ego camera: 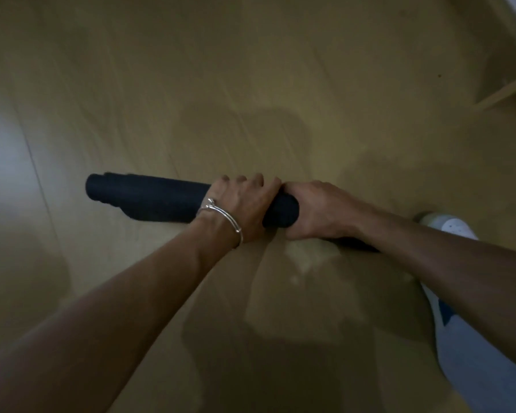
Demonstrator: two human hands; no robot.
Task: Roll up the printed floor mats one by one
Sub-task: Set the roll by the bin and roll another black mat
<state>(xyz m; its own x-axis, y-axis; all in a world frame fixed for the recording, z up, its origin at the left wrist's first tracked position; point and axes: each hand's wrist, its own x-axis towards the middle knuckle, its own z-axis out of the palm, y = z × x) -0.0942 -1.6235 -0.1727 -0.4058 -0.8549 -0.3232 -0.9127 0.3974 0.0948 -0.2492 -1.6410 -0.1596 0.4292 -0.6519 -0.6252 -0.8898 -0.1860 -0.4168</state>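
A dark mat [149,198] lies rolled into a long tube on the wooden floor [251,70], running from the left, slightly farther off, to the right and nearer, where its end passes out of sight under the right forearm. The person grips it with both hands side by side. The left hand [240,204], with a bracelet [221,214] at the wrist, has its fingers curled over the far side of the roll. The right hand [318,210] wraps round it just beside the left, and only a short stretch of mat shows between them. No print can be seen; only the dark outer face shows. The roll looks soft and pliable rather than stiff, probably light for its length, with a matt surface that should not slip in the palm. At the left end the layers sit unevenly and a flap sticks out on the near side, so the roll is likely to loosen or telescope if the grip slackens. With both hands right of the middle, the long free left part may sag when lifted; a hold nearer the middle, or one hand toward each end, would carry it better. A pale shoe [456,226] stands near the right end.
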